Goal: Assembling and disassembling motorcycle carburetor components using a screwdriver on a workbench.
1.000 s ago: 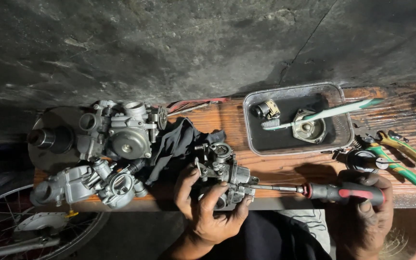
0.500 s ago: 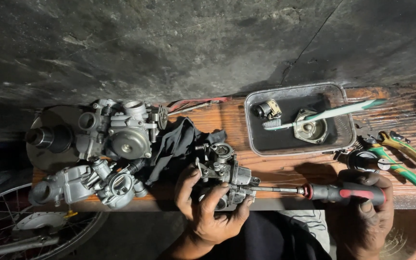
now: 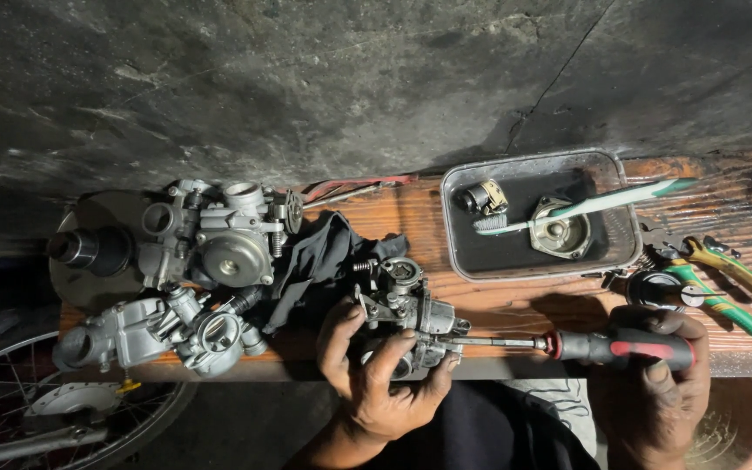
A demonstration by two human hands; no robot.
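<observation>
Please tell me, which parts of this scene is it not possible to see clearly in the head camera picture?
- Screwdriver tip: hidden inside the carburetor, head view.
- Carburetor underside: covered by the left hand.
- Screwdriver handle end: wrapped by the right hand.
- Pliers: handles cut off at the right edge.
- Metal tray: the small part under the toothbrush is too dark to identify.
</observation>
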